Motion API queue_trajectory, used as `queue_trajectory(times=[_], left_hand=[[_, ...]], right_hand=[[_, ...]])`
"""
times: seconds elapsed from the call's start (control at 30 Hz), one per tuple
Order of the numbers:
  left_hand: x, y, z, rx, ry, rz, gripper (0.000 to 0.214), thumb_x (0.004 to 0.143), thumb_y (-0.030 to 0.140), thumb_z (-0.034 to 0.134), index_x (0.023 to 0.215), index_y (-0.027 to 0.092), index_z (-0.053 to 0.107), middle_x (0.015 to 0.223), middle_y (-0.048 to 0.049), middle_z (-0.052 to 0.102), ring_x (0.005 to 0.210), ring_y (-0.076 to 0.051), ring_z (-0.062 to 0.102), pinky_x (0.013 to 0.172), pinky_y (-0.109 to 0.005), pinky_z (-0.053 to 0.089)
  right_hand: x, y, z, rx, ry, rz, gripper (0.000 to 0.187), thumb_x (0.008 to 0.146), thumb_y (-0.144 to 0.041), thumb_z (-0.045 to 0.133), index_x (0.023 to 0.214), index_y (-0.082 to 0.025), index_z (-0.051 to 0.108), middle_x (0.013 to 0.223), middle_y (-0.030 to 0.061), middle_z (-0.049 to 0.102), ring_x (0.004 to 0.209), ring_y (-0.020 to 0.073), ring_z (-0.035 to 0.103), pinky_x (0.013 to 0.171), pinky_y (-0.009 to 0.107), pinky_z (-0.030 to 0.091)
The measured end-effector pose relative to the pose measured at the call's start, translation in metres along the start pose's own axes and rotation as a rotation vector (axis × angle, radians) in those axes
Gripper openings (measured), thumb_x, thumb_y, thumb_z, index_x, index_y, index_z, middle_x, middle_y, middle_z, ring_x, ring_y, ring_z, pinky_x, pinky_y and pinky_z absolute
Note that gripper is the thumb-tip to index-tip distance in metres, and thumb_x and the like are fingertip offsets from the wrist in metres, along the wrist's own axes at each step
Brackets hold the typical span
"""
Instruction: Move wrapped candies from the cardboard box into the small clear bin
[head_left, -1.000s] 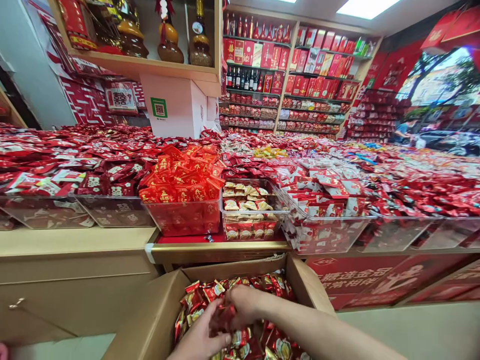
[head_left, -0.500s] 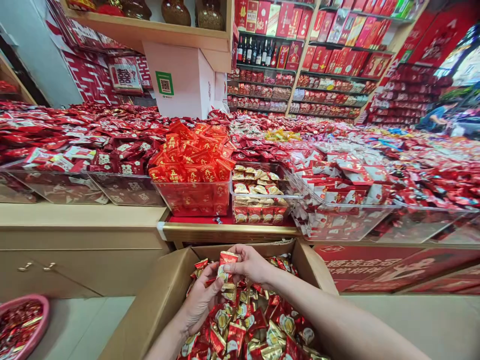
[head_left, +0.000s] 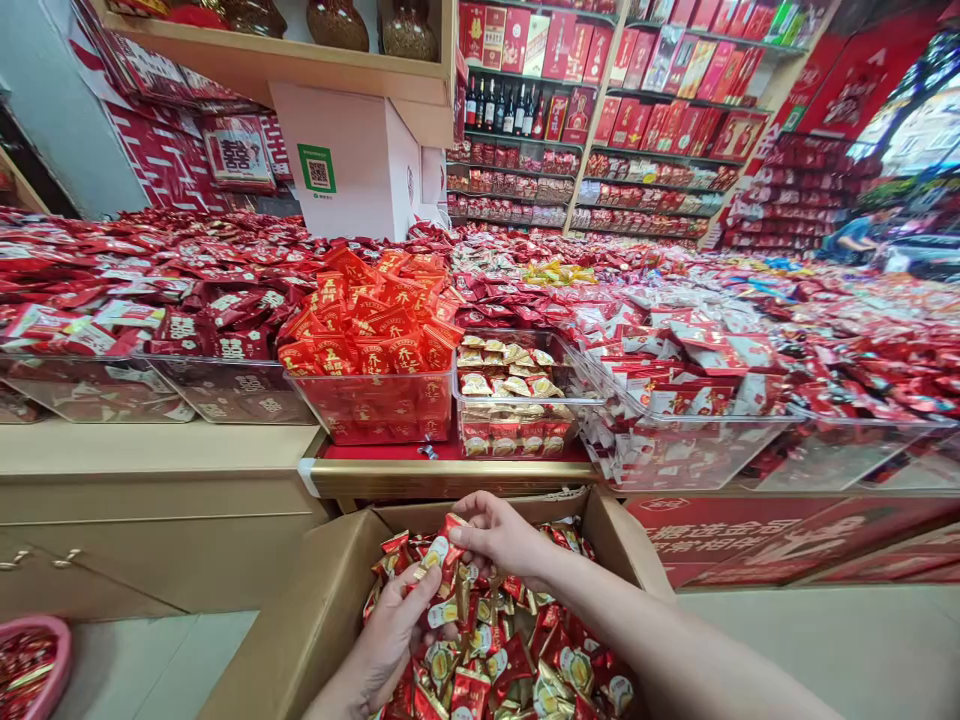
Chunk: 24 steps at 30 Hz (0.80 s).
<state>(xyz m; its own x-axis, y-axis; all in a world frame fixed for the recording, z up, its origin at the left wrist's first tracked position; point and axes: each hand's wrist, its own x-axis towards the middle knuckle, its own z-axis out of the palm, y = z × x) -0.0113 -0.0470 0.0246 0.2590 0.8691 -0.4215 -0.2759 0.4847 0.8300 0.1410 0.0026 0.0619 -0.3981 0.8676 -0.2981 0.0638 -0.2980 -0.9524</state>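
Observation:
Over an open cardboard box (head_left: pixel 319 595), a small red-and-white wrapped candy (head_left: pixel 437 551) is held tilted between both hands. My left hand (head_left: pixel 401 618) is closed on its lower end, thumb on top. Fingers of my right hand (head_left: pixel 496 537) pinch the red upper end. Below lie many loose wrapped candies (head_left: pixel 510 665) in red, gold and white, filling the box; the forearms cover part of them. Just beyond the box, a clear bin (head_left: pixel 529 402) holds similar candies stacked in neat rows.
A clear bin of bright red packets (head_left: pixel 375 345) stands left of the stacked candies, and one of red-and-white packets (head_left: pixel 694 370) to the right. The gold counter edge (head_left: pixel 450 478) borders the box. A pink basin (head_left: pixel 56 655) sits on the floor at left.
The candy has gone from upright to leaning, its red end toward my right hand. My left hand has shifted slightly down and left. The view has moved a little.

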Motion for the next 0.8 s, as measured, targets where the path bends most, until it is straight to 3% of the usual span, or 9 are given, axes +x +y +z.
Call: queue_trajectory(times=[0.1, 0.2, 0.3, 0.4, 0.5, 0.63, 0.7, 0.8], left_hand=[[-0.005, 0.003, 0.0, -0.166, -0.006, -0.026, 0.021, 0.068, 0.036, 0.064, 0.074, 0.017, 0.056, 0.062, 0.0033, 0.065, 0.042, -0.008, 0.059, 0.038, -0.016, 0.034], [-0.01, 0.005, 0.003, -0.395, -0.052, -0.105, 0.022, 0.064, 0.031, 0.068, 0.078, 0.016, 0.06, 0.066, 0.002, 0.067, 0.041, -0.006, 0.057, 0.039, -0.016, 0.039], [-0.015, 0.008, 0.007, -0.616, -0.202, -0.192, 0.021, 0.062, 0.029, 0.069, 0.074, 0.013, 0.061, 0.063, 0.0029, 0.066, 0.036, -0.002, 0.051, 0.035, -0.013, 0.035], [-0.018, 0.009, 0.009, -0.681, -0.301, -0.196, 0.017, 0.062, 0.028, 0.068, 0.068, 0.014, 0.06, 0.063, 0.0044, 0.064, 0.031, 0.001, 0.045, 0.032, -0.011, 0.029], [-0.016, 0.006, 0.007, -0.582, -0.291, -0.197, 0.019, 0.066, 0.033, 0.064, 0.061, 0.017, 0.055, 0.061, 0.0051, 0.062, 0.029, 0.0, 0.045, 0.031, -0.012, 0.025], [-0.012, 0.001, 0.003, -0.141, -0.093, -0.193, 0.039, 0.073, 0.053, 0.048, 0.059, 0.017, 0.053, 0.055, 0.0028, 0.059, 0.032, -0.007, 0.054, 0.031, -0.015, 0.021], [-0.011, 0.002, 0.002, 0.015, -0.007, -0.119, 0.05, 0.073, 0.061, 0.037, 0.06, 0.016, 0.055, 0.052, 0.0027, 0.057, 0.038, -0.012, 0.059, 0.034, -0.017, 0.026], [-0.01, 0.008, 0.003, 0.089, 0.008, 0.002, 0.053, 0.068, 0.066, 0.036, 0.07, 0.018, 0.058, 0.056, 0.0025, 0.06, 0.046, -0.014, 0.059, 0.042, -0.022, 0.037]], right_hand=[[-0.003, -0.005, -0.001, 0.108, -0.017, 0.05, 0.051, 0.062, -0.042, 0.066, 0.098, -0.017, 0.039, 0.053, -0.0068, 0.053, 0.036, 0.0035, 0.039, 0.037, 0.016, 0.028], [-0.006, -0.011, -0.003, 0.14, -0.09, 0.003, 0.045, 0.066, -0.043, 0.061, 0.097, -0.016, 0.043, 0.052, -0.0068, 0.05, 0.036, 0.0029, 0.036, 0.038, 0.016, 0.027], [-0.008, -0.014, -0.007, 0.018, -0.136, -0.233, 0.042, 0.064, -0.042, 0.064, 0.095, -0.017, 0.053, 0.06, -0.0053, 0.046, 0.048, 0.0042, 0.04, 0.047, 0.019, 0.034], [-0.006, -0.013, -0.009, -0.202, -0.109, -0.46, 0.031, 0.064, -0.037, 0.066, 0.089, -0.018, 0.062, 0.078, -0.0005, 0.048, 0.07, 0.0082, 0.047, 0.064, 0.021, 0.039], [-0.002, -0.011, -0.01, -0.251, -0.064, -0.476, 0.026, 0.07, -0.039, 0.059, 0.08, -0.016, 0.064, 0.082, 0.002, 0.053, 0.077, 0.0112, 0.049, 0.07, 0.024, 0.039], [0.002, -0.009, -0.013, -0.221, -0.009, -0.281, 0.034, 0.072, -0.045, 0.054, 0.075, -0.012, 0.061, 0.062, -0.0013, 0.052, 0.056, 0.0074, 0.043, 0.054, 0.02, 0.036], [0.002, -0.008, -0.015, -0.258, 0.015, -0.225, 0.035, 0.072, -0.046, 0.053, 0.072, -0.012, 0.06, 0.057, -0.0019, 0.049, 0.051, 0.0061, 0.039, 0.049, 0.019, 0.032], [0.0, -0.006, -0.014, -0.344, 0.022, -0.209, 0.033, 0.071, -0.044, 0.054, 0.07, -0.012, 0.06, 0.055, -0.0022, 0.047, 0.049, 0.0059, 0.036, 0.047, 0.018, 0.029]])
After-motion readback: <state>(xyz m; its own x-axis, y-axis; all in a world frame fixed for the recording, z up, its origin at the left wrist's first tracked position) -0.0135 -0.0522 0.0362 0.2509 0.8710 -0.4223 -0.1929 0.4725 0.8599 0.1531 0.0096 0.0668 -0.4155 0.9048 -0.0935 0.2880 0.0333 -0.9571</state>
